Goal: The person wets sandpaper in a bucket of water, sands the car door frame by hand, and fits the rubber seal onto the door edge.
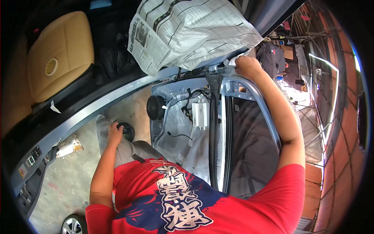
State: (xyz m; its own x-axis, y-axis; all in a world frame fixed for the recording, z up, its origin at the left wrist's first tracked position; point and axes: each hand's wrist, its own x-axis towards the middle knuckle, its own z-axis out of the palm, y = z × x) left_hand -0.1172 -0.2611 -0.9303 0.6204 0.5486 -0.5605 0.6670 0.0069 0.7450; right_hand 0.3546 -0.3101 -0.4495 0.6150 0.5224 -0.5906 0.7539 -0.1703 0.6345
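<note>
While the left hand hangs low beside the grey trousers, its fingers are curled on the edge of a round black object, apparently gripped there to carry it clear of the door

Round black object: above the concrete floor, broad face roughly upward; circular outline, so no long axis to record

Right hand: closed, fingers folded in, at the front upper corner of the car door; what it grips, if anything, cannot be told; the placing suggests steadying

Car door: inner panel exposed, left of the window seal; long axis running from beside the torso toward the newspaper

White box: on the inner panel, long axis roughly parallel to the seal

Black speaker-like unit: at the panel's left edge, apparently seated in its mount

Newspaper: draped ahead of the door, probably as a protective cover
</note>
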